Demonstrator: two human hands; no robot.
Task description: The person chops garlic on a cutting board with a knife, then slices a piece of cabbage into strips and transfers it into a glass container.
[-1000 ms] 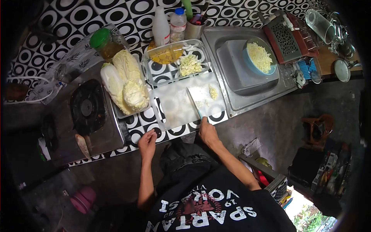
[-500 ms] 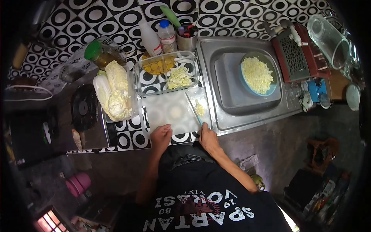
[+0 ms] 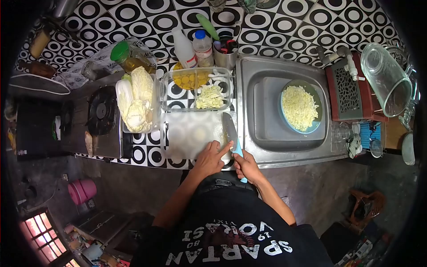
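Observation:
My right hand (image 3: 247,167) is closed around the light-blue handle of a kitchen knife (image 3: 229,126). The blade points away from me, tilted over the right side of a translucent cutting board (image 3: 187,133). My left hand (image 3: 210,159) is over the board's near edge, its fingers apart and the index finger reaching to the blade near the handle. A few pale cabbage bits lie by the blade; the blade hides part of that area. Behind the board, a divided glass container (image 3: 164,107) holds cut cabbage pieces (image 3: 210,96) in its right compartment.
In the steel sink (image 3: 262,151), a blue bowl (image 3: 307,131) holds chopped cabbage (image 3: 299,107). Whole cabbages (image 3: 137,100) sit in a tub on the left, beside a stove (image 3: 101,109). Bottles (image 3: 203,49) and a utensil cup (image 3: 226,59) stand at the back.
My left hand has moved right to the knife blade. The knife has turned more upright over the chopped bits, with its handle closer to me. The camera view has shifted slightly.

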